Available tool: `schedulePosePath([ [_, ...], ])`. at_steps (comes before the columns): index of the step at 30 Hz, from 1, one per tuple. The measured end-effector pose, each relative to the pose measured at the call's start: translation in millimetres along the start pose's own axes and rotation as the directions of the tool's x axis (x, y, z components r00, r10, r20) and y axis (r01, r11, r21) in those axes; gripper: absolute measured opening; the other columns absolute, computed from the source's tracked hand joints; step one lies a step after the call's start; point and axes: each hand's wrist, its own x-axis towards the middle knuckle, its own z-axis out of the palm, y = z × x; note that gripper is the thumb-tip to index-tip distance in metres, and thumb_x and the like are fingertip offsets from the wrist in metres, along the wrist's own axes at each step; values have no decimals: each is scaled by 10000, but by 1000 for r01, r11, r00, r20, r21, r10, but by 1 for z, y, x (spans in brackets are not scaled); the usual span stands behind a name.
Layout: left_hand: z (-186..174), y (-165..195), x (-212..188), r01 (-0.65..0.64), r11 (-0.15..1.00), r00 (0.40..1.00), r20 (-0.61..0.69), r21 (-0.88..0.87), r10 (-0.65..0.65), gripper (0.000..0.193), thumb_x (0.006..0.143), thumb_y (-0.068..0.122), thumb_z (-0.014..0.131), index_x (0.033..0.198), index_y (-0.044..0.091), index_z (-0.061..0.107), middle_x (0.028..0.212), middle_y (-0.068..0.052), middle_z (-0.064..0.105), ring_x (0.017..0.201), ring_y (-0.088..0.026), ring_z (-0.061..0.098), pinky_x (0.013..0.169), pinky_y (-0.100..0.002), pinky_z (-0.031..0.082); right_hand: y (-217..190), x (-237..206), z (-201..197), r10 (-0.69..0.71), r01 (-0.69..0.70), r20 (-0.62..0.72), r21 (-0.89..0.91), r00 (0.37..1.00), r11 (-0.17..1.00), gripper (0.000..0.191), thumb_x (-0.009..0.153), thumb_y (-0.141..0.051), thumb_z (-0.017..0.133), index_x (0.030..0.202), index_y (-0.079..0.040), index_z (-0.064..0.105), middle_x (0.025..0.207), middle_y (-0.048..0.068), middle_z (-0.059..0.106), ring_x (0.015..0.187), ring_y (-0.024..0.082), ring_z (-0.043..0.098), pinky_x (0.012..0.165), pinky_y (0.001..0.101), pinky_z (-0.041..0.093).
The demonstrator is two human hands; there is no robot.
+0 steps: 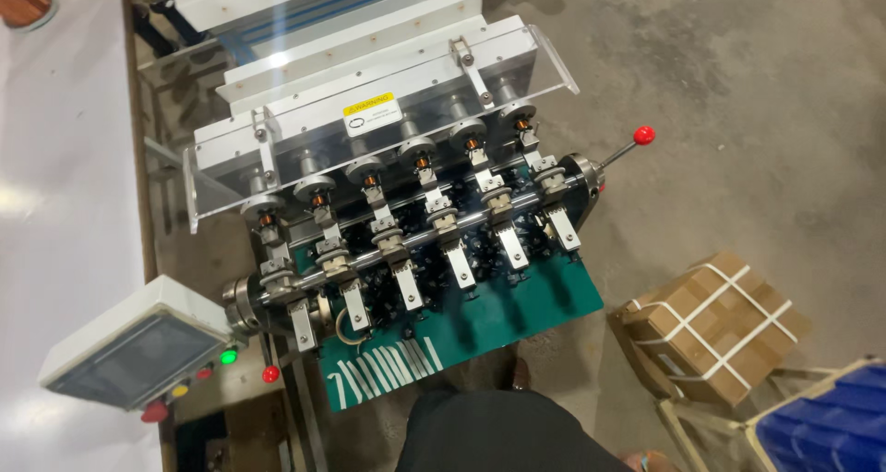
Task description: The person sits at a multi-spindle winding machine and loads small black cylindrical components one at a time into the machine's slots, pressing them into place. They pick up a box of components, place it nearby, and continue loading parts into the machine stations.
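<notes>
Here, six copper coils (420, 163), one red-knobbed lever (623, 149)

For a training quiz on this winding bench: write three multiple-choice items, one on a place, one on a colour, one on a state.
1. Where does the strapped cardboard box sit?
A. on the machine's green plate
B. on the floor right of the machine
C. on the control box

2. What colour is the knob on the lever at the machine's right end?
A. red
B. blue
C. yellow

3. What state is the green lamp beside the control box in?
A. missing
B. covered with tape
C. lit

Answers:
1 B, it rests on concrete beside the green plate.
2 A, the ball is plainly red.
3 C, it glows bright green.
</notes>
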Motion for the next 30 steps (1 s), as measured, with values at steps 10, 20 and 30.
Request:
schedulePosePath([
  [10, -112, 24, 48, 163, 977, 936, 335, -138, -109, 464, 1017, 468, 604, 731, 133, 459, 603, -17, 389, 489, -180, 397, 543, -398, 444, -153, -17, -21, -376, 444, -259, 304, 890, 843, 203, 939, -272, 666, 1016, -91, 714, 774, 28, 711, 681, 134, 662, 590, 335, 526],
  [20, -186, 49, -37, -437, 716, 870, -458, -544, 182, 557, 1063, 464, 538, 1280, -48, 578, 1107, -165, 670, 1006, -297, 691, 809, -414, 561, -138, -69, -32, 17, -29, -109, -112, 994, 993, 294, 929, -389, 688, 1002, -110, 742, 790, 57, 725, 663, 206, 672, 589, 390, 570],
  [30, -195, 63, -4, -523, 729, 813, -514, -441, 273, 625, 1035, 524, 502, 1310, -33, 575, 1128, -156, 680, 931, -271, 703, 735, -388, 570, -213, -38, -193, -365, 399, -512, -46, 778, 916, 423, 987, -400, 671, 1164, -22, 738, 1023, 112, 776, 967, 233, 707, 869, 366, 532],
])
